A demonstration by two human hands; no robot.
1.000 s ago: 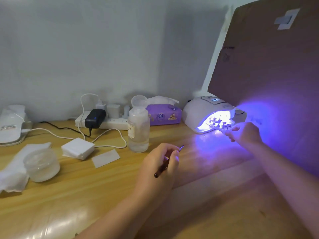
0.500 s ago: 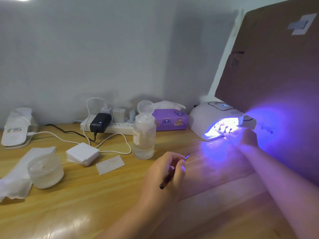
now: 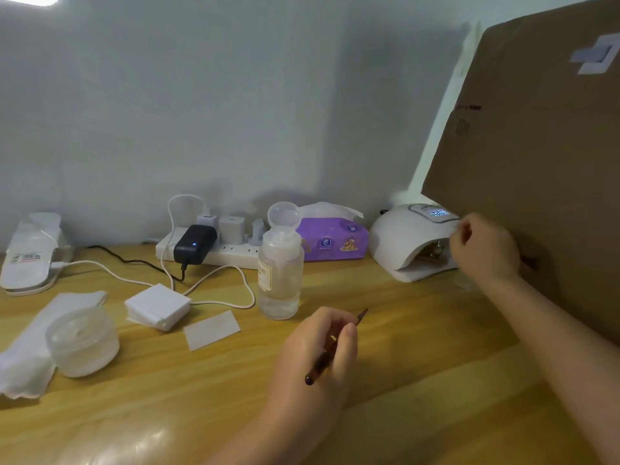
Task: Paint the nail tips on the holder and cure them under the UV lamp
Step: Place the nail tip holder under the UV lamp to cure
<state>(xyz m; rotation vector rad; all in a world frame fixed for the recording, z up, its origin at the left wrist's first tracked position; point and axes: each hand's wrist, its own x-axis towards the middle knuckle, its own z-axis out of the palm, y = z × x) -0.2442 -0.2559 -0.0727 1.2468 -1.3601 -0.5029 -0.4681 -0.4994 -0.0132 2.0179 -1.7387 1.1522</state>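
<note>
The white UV lamp [image 3: 399,239] stands at the back right of the wooden desk [image 3: 419,330], its inside dark and its display lit. The nail tip holder [image 3: 432,255] shows dimly in the lamp's opening. My right hand [image 3: 483,246] is at the lamp's right side with its fingers curled, fingertips against the housing; nothing is visible in it. My left hand [image 3: 315,357] hovers over the desk in front and grips a thin dark brush [image 3: 317,370], tip pointing up and right.
A large cardboard sheet [image 3: 536,162] leans over the lamp on the right. A clear bottle [image 3: 280,276] with open flip cap stands mid-desk. A frosted jar [image 3: 82,340], a stack of white pads [image 3: 157,307], a power strip [image 3: 231,255] with cables and a purple tissue pack [image 3: 330,239] lie left and behind.
The lamp's purple light has gone out. My right hand has lifted from the lamp's opening, where it had the holder, to the lamp's right side. The left hand has kept its grip on the brush.
</note>
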